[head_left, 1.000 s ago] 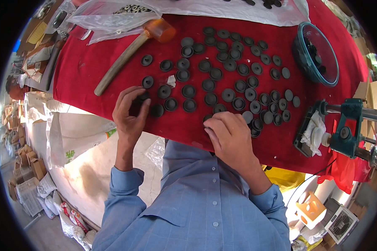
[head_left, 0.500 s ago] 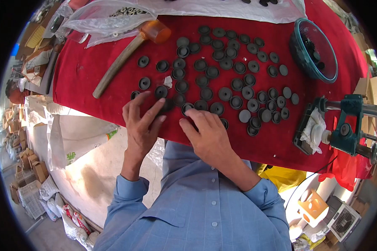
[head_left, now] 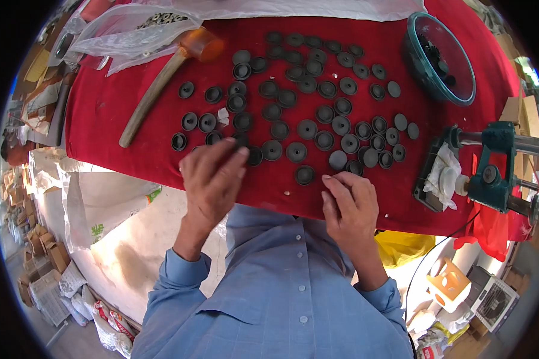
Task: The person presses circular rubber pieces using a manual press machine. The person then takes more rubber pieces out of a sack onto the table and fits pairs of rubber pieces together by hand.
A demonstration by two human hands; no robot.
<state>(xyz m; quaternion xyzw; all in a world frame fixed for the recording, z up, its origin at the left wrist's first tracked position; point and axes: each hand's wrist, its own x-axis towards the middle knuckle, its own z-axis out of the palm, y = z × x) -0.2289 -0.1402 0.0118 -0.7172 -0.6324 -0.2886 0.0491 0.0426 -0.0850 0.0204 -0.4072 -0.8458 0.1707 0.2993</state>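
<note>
Dozens of dark round caps (head_left: 296, 152), some cup-like with raised rims and some flat, lie spread over a red cloth (head_left: 269, 191). My left hand (head_left: 209, 182) reaches over the near-left caps, slightly blurred, fingers bent and apart. Its fingertips are beside a dark cap (head_left: 240, 139) and partly cover another cap (head_left: 213, 137); whether they touch is unclear. My right hand (head_left: 353, 206) is at the near edge, fingers loosely curled and apart. It is just below a flat disc (head_left: 338, 160) and overlaps the edge of a cap (head_left: 354, 167). What lies under its fingers is hidden.
A mallet (head_left: 153, 99) with an orange head lies left, beside a clear plastic bag (head_left: 132, 39) of small rings. A teal bowl (head_left: 470, 84) holding dark pieces stands back right. A green metal press-like device (head_left: 491, 167) with a white cloth (head_left: 444, 176) stands at right.
My right hand has moved right, from a cap near the middle to the near-right caps. My left hand has shifted slightly, leaving a cap lower left uncovered. The view has also shifted a little.
</note>
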